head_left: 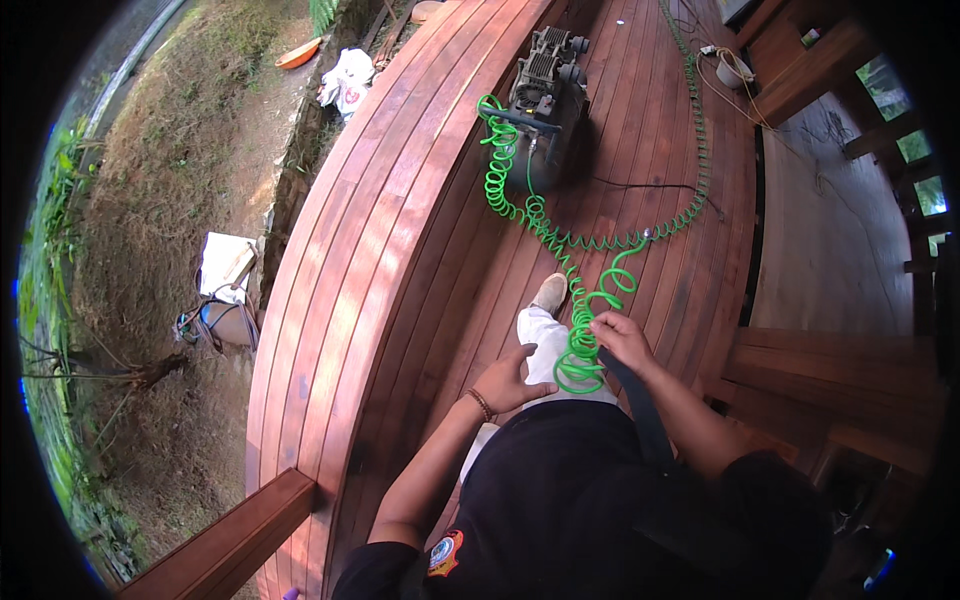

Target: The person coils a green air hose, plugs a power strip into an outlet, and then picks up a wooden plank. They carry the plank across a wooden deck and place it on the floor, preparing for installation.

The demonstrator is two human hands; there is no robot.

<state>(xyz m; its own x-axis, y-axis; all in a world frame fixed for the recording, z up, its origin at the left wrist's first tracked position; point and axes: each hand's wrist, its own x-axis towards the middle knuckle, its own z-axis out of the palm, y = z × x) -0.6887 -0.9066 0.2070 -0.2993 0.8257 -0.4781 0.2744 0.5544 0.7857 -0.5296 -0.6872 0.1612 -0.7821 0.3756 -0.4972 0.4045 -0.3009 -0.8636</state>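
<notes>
A bright green coiled air hose (581,368) hangs in loose loops in front of my body. My right hand (622,342) is closed on its coils, the fingers bent round them. Just left of the loops, my left hand (508,383) is open, thumb and fingers apart, and appears to hold nothing. From there the hose stretches forward over the deck to a black air compressor (545,110), where more coils hang over its handle. A dark strap (632,395) runs down beside my right wrist.
Reddish plank decking (640,120) carries the compressor; a raised plank ledge (335,280) curves along the left. Beyond it lies a dirt slope with white bags (347,82) and an orange basin (298,54). A white bucket (735,70) and cords stand far right.
</notes>
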